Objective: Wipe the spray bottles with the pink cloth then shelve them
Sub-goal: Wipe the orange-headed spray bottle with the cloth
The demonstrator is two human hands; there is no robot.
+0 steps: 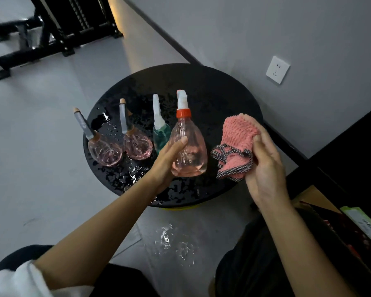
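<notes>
Several spray bottles stand on a wet round black table (212, 91). My left hand (167, 161) grips the nearest one, a clear pink bottle with an orange collar and white trigger (191, 151), from its left side. My right hand (263, 159) holds a bunched pink cloth (236, 142) with checked edging just to the right of that bottle, apart from it. Behind my left hand stands a green bottle (160, 136). Further left are two round pink bottles with grey nozzles (137, 144) (104, 152).
Water drops lie all over the tabletop and in a patch on the grey floor (171, 241) in front of it. A black frame (41, 33) stands at the back left. A grey wall with a socket (277, 69) is on the right, and dark furniture (351, 211) sits at the lower right.
</notes>
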